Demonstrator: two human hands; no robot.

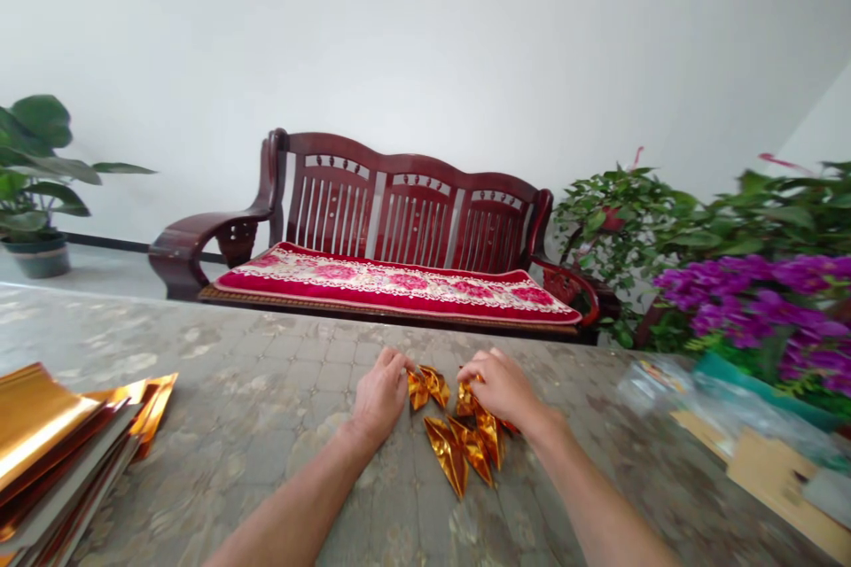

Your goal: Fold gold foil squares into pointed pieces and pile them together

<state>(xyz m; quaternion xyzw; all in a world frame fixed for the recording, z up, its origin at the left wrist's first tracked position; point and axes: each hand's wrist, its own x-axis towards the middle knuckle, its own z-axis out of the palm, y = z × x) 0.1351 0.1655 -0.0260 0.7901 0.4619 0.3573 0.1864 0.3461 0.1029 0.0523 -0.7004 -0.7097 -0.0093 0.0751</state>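
Several folded gold foil paper pieces (447,452), pointed and boat-like, lie in a small cluster on the patterned tablecloth (266,461). My left hand (384,390) is closed at the cluster's far left side, fingertips on a folded gold foil paper piece (427,385). Across from it, my right hand (500,383) bends its fingers down in a pinch on another folded gold foil paper piece (465,397). The fingers hide part of both pieces. Nearer to me, other folded pieces rest between my forearms, overlapping one another.
At the left is a stack of gold foil sheets (46,425). On the right lie clear plastic wrapping (665,385) and brown cardboard (764,469), beside purple flowers (764,301). Beyond the table stands a wooden bench (412,213) with a red cushion (399,283).
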